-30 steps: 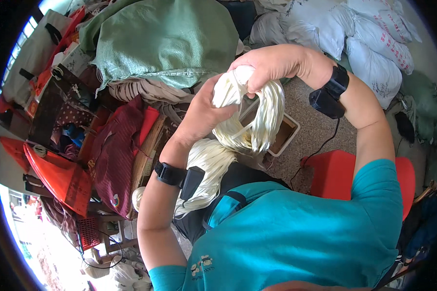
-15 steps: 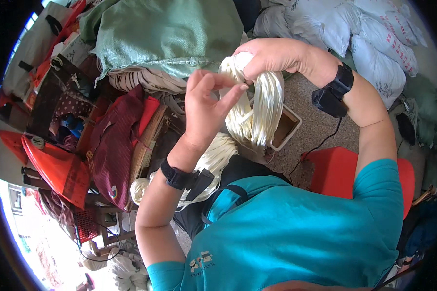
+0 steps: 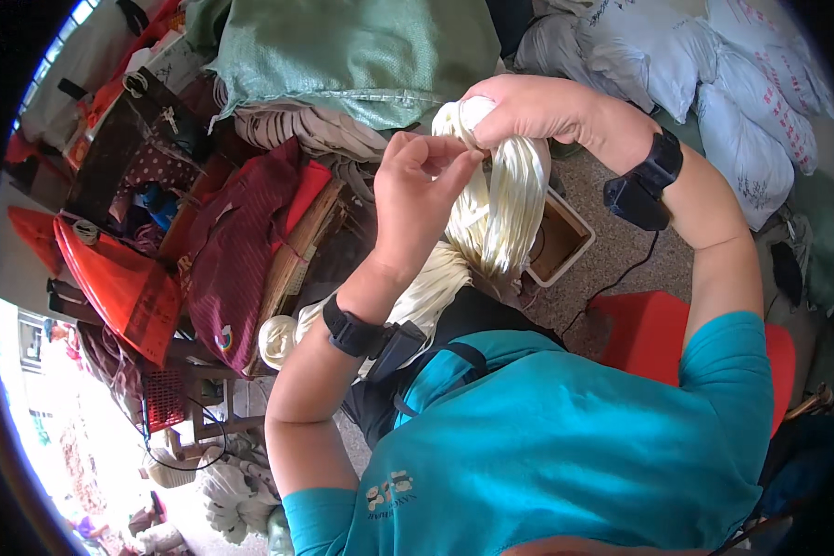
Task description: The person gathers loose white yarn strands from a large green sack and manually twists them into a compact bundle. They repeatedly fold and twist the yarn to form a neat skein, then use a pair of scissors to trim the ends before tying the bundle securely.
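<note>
My right hand [image 3: 521,109] is wrapped over the top of a hanging skein of cream, ribbon-like cord [image 3: 514,208]. Its strands drop in a long loop below the fingers. Beside it, my left hand [image 3: 423,181] has thumb and forefinger tips brought together at the skein's upper left edge. Whatever lies in that pinch is too small to make out. A second bundle of cream cord [image 3: 435,292] lies across my lap, partly covered by my left forearm, and a rolled end [image 3: 276,341] pokes out at its left.
Under the skein, a white-rimmed box [image 3: 584,243] stands on the speckled floor. A green woven sack [image 3: 361,56] lies ahead, and white stuffed sacks [image 3: 737,139] pile up at far right. Stacked cardboard [image 3: 301,246] and a maroon cloth [image 3: 241,250] stand left. A red stool [image 3: 635,324] is at right.
The fingertips of my left hand have come together from slightly apart, close to the skein. My right hand keeps its grip. The whole view has shifted a little.
</note>
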{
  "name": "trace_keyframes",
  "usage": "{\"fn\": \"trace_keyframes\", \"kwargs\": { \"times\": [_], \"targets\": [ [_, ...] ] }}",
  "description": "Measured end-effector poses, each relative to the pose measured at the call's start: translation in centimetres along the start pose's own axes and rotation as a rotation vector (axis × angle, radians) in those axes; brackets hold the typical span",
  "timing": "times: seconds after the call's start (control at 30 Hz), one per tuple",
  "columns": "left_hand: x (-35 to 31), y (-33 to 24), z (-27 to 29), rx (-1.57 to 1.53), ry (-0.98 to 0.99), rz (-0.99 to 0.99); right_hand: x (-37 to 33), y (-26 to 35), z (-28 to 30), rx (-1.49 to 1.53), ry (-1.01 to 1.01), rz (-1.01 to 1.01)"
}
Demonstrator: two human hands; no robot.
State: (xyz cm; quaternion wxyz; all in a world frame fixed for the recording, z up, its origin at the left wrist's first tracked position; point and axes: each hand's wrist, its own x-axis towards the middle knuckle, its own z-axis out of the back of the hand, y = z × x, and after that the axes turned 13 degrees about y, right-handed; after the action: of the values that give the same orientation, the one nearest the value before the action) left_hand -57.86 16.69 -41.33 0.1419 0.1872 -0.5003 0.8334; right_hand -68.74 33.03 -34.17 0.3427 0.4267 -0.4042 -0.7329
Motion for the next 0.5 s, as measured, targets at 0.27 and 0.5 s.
{"fn": "trace_keyframes", "kwargs": {
  "times": [0.27, 0.5],
  "targets": [
    [-0.1, 0.9, 2.2, -0.723, 0.111, 0.242, -0.3, 0.0, 0.0, -0.107, 0.027, -0.009],
    [1.7, 3.7, 7.2, -1.050, 0.104, 0.271, -2.6, 0.0, 1.4, -0.577, 0.153, 0.151]
  ]
}}
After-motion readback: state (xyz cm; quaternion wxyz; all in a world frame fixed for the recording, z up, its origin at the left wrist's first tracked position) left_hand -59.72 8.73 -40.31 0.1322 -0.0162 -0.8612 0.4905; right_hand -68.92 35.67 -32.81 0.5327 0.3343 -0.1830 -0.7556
